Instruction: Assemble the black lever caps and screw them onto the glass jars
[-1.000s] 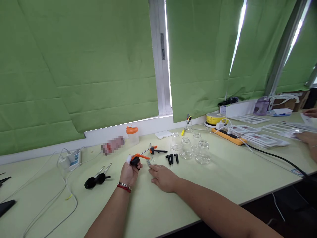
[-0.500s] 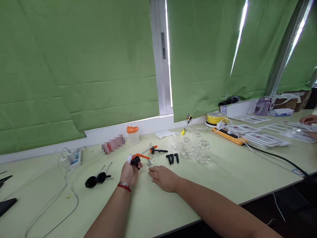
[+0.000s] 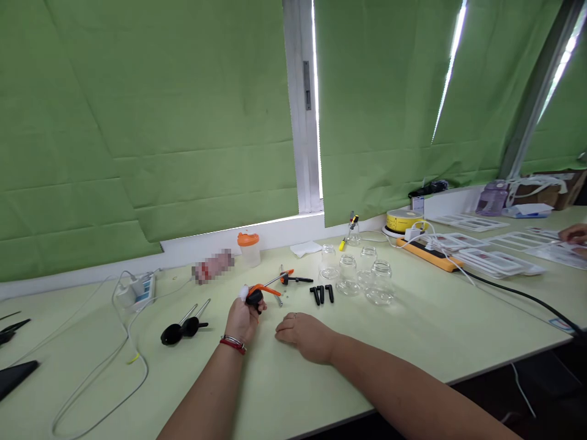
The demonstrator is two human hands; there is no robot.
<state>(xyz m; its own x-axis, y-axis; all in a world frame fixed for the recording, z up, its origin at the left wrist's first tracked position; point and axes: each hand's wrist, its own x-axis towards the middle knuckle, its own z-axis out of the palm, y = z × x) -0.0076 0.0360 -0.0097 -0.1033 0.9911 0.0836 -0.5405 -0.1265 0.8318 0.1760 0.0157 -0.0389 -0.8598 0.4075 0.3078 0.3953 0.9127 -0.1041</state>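
Note:
My left hand [image 3: 244,318] is closed round a black and orange part [image 3: 254,297] with a metal rod. My right hand [image 3: 305,335] rests palm down on the table just to the right, its fingers together and bent; whether anything lies under them is hidden. A small metal piece [image 3: 280,301] is between the hands, near the orange lever. Beyond it lies a second black and orange part [image 3: 293,279]. Several short black elbow pieces [image 3: 321,294] lie to its right. Two black round parts with metal rods [image 3: 182,330] lie left of my left hand.
Clear glass jars [image 3: 380,284] stand right of the black pieces. An orange-lidded cup [image 3: 249,249] is near the wall. An orange power strip [image 3: 431,255], cables and white trays [image 3: 495,261] are at the right, with another person's hand [image 3: 574,233] at the edge.
My right hand has moved slightly back from the metal piece, toward me. The view has shifted a little. My left hand keeps its hold.

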